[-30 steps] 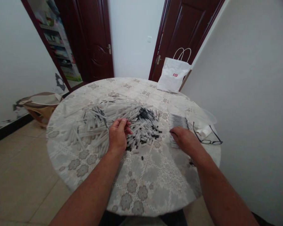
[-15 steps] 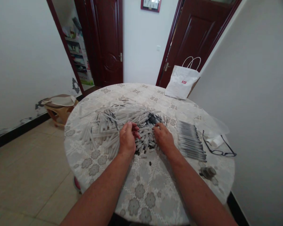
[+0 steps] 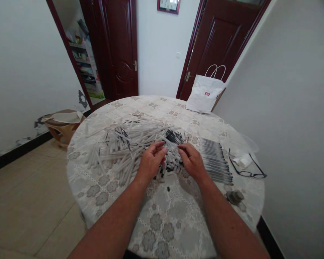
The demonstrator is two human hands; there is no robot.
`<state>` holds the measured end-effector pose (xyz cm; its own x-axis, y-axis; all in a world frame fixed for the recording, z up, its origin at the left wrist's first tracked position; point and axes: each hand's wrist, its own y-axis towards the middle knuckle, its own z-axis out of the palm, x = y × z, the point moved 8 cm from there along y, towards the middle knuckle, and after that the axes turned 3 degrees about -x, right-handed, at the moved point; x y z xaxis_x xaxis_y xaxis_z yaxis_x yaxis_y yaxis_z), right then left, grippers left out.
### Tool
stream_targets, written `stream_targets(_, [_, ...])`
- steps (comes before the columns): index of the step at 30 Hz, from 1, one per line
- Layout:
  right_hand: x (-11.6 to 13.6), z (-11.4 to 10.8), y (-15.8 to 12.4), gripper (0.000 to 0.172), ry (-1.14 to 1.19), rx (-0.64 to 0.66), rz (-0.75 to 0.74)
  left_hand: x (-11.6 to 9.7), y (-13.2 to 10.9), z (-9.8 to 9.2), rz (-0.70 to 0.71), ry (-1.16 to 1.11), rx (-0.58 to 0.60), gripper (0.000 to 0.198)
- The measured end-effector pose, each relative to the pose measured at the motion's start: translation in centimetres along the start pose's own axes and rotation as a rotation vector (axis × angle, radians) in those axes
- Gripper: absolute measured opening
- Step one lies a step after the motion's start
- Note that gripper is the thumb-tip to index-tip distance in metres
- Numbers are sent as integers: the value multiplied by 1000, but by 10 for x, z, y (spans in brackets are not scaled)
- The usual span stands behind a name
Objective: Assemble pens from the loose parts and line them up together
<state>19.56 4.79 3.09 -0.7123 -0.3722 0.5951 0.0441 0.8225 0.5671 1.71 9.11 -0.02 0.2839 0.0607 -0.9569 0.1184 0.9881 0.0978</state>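
Observation:
A big heap of white pen barrels (image 3: 124,147) mixed with small black caps (image 3: 174,137) lies on the round table (image 3: 167,219). My left hand (image 3: 150,162) hovers at the heap's near edge with fingers curled, pinching a small pen part I cannot name. My right hand (image 3: 192,161) sits just to its right, fingers bent toward the left hand over the black caps. A neat row of assembled pens (image 3: 214,160) lies to the right of my right hand.
Black-framed glasses (image 3: 247,169) and clear plastic wrap lie at the table's right edge by the wall. A white paper bag (image 3: 205,94) leans at the far rim. A small grey lump (image 3: 233,196) is near right. A wooden stool (image 3: 62,124) stands left.
My right hand came from the row of pens to the heap and now meets my left hand. The left hand's fingers turned toward it. The camera view shifted slightly.

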Motion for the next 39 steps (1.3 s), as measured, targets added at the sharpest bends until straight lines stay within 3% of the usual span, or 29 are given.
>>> stream_targets(3, [17, 8, -2, 22, 134, 115, -53, 2, -4, 9, -10, 62, 74, 34])
stream_targets(5, [15, 9, -1, 26, 150, 150, -29, 4, -3, 6, -10, 52, 39, 32])
stream_targets(9, [-25, -15, 5, 30, -107, 2, 131, 10, 5, -8, -27, -71, -85, 35])
stream_targets(11, [-46, -23, 5, 28, -313, 0, 213, 13, 8, -11, -42, -119, -98, 35])
stream_targets(16, [-70, -6, -5, 29, -613, 232, 343, 16, 7, -8, -71, -164, -103, 34])
stream_targets(25, [-65, 15, -10, 24, -734, 318, 414, 18, 8, -7, -66, -172, -95, 32])
stream_targets(29, [-59, 6, -5, 21, -670, 200, 376, 19, 10, -9, -91, -260, -118, 33])
stream_targets(32, [-41, -3, 0, 20, -442, 105, 255, 18, 11, -13, -89, -330, -144, 35])
stream_targets(36, [-15, 5, -4, 19, -23, 327, 107, 14, 13, -23, -29, -371, -206, 34])
stream_targets(39, [-6, 10, -10, 18, 71, 465, 82, 10, 13, -26, 3, -381, -228, 34])
